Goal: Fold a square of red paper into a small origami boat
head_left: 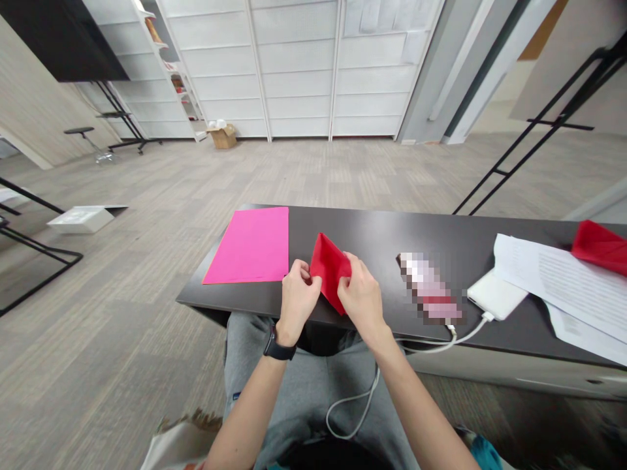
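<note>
A folded red paper (329, 264) is held just above the near edge of the dark table (382, 241). My left hand (298, 299) pinches its left edge with closed fingers; a black watch sits on that wrist. My right hand (361, 295) grips the paper's right side, fingers curled over it. Left of the hands, a pink sheet (251, 246) lies flat on the table.
A blurred object (430, 295) and a white power bank (496, 295) with a white cable (362, 398) lie to the right, then printed sheets (563, 281) and another red paper (601, 247). A cardboard box (223, 136) and black stands are on the floor beyond.
</note>
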Tool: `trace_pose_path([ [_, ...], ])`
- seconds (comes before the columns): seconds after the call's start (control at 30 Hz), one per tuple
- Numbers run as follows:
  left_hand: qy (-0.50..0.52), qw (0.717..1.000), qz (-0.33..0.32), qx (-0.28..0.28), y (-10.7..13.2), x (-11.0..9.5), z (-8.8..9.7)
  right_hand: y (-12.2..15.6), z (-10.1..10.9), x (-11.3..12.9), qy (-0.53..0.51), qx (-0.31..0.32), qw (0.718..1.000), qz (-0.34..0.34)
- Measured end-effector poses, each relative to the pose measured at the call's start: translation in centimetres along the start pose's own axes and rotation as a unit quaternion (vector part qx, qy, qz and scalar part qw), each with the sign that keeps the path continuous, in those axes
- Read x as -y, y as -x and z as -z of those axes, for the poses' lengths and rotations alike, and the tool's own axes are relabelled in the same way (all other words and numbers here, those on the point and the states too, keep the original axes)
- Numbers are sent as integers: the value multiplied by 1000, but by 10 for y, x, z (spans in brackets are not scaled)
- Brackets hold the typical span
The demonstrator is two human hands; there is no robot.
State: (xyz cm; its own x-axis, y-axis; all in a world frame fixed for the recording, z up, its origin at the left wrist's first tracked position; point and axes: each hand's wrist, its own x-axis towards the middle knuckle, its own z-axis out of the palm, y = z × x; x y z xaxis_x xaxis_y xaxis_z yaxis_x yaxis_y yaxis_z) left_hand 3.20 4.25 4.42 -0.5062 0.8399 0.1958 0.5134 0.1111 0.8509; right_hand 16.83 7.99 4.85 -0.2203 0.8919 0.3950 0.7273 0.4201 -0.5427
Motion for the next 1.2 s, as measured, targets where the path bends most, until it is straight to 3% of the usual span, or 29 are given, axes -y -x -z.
trace_pose_path([
  [0.17, -34, 999, -16, 32, -8, 3, 0, -12, 0, -12, 2, 0, 1000, -22],
  [0.47, 7, 998, -47, 33, -27, 14, 3, -32, -9, -47, -71, 35, 996, -36],
  [0.63, -11, 996, -67, 55, -34, 22, 6, -37, -14, -58, -101, 56, 993, 13],
  [0.8, -13, 984, -149, 94, -37, 22, 10, -39, -11, -57, -114, 55, 990, 63],
  [0.93, -4, 989, -132, 65, -40, 21, 13, -39, -4, -57, -109, 38, 991, 73],
  [1.1, -16, 988, -133, 83, -42, 28, 12, -38, 0, -57, -103, 17, 991, 80],
  [1.2, -32, 978, -175, 106, -42, 32, 14, -35, 2, -59, -112, 52, 982, 143],
])
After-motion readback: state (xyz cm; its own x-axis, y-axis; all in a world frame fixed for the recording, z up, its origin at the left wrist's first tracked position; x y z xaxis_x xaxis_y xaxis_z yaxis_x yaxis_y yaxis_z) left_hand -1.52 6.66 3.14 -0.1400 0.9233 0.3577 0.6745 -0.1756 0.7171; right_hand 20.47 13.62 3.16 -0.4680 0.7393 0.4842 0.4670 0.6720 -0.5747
